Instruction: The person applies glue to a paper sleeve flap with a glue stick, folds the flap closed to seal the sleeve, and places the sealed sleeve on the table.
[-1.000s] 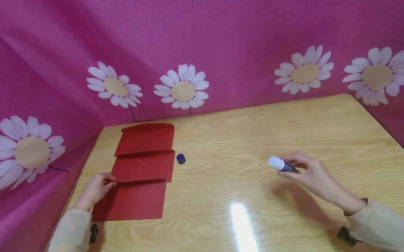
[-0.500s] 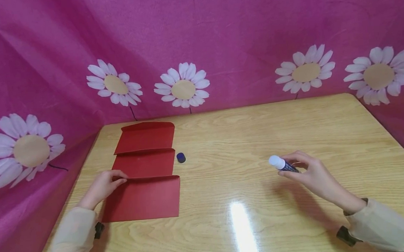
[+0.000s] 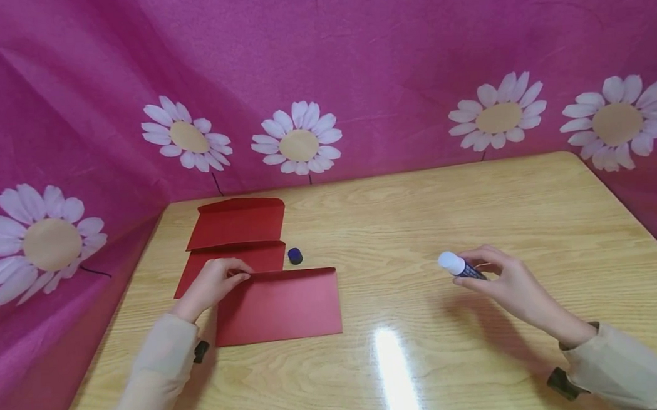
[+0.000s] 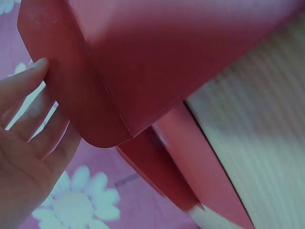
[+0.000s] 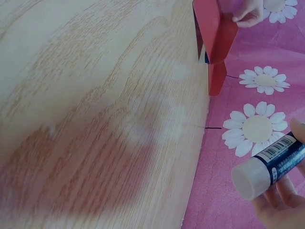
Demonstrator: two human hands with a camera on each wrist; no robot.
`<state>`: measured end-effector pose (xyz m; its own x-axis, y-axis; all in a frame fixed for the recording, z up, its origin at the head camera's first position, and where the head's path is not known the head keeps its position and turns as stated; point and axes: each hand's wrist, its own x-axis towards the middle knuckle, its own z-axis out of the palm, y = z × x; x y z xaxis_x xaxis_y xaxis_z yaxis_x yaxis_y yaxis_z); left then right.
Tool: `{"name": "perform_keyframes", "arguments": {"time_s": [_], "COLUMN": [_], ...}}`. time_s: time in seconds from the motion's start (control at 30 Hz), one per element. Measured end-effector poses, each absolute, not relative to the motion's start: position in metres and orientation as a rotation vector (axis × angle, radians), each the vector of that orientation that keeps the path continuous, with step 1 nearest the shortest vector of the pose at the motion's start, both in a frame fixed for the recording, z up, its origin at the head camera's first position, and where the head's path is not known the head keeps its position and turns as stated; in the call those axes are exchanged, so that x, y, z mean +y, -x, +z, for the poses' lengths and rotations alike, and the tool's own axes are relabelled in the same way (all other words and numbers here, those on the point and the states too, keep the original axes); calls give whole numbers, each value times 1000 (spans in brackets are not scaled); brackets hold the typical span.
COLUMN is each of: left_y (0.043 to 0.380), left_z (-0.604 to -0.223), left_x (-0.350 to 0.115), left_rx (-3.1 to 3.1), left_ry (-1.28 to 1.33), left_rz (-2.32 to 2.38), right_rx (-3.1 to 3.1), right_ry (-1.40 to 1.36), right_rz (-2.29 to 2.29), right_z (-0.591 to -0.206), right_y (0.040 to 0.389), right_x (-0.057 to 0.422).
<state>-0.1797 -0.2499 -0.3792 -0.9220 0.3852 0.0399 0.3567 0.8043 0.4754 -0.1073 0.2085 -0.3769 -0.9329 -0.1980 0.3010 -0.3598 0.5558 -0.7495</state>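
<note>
My left hand [image 3: 216, 286] pinches the raised flap of a red envelope [image 3: 289, 308] at its upper left, near the table's left side. In the left wrist view, thumb and fingers lie on either side of the flap [image 4: 66, 90]. Two more red envelopes, a middle one [image 3: 269, 255] and a far one [image 3: 239, 228], lie behind it with their flaps up. The nearest envelope and the hand partly cover the middle one. Farther right, my right hand [image 3: 511, 285] holds a dark blue glue stick [image 5: 281, 155] above the table, its white end tilted up and left.
A small dark blue cap [image 3: 294, 256] stands right of the middle envelope. The wooden table [image 3: 397, 226] meets a pink flowered cloth [image 3: 388, 69] at its back and sides. A bright light reflection [image 3: 397, 376] lies on the near part of the table.
My left hand has carried the nearest envelope to the right and slightly away from me, uncovering the middle envelope's left side. The right hand and glue stick have stayed nearly still.
</note>
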Motion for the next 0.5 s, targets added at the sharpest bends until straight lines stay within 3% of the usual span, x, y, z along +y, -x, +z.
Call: {"name": "perform_keyframes", "arguments": {"time_s": [0.5], "left_y": [208], "left_z": [-380], "left_x": [-171], "left_rx": [2864], "left_ry": [-881], "left_rz": [726], "right_rx": [-2597], "right_ry": [-472], "right_rz": [1313], "right_z": [-378], "right_y": [107], "right_x": [209]}}
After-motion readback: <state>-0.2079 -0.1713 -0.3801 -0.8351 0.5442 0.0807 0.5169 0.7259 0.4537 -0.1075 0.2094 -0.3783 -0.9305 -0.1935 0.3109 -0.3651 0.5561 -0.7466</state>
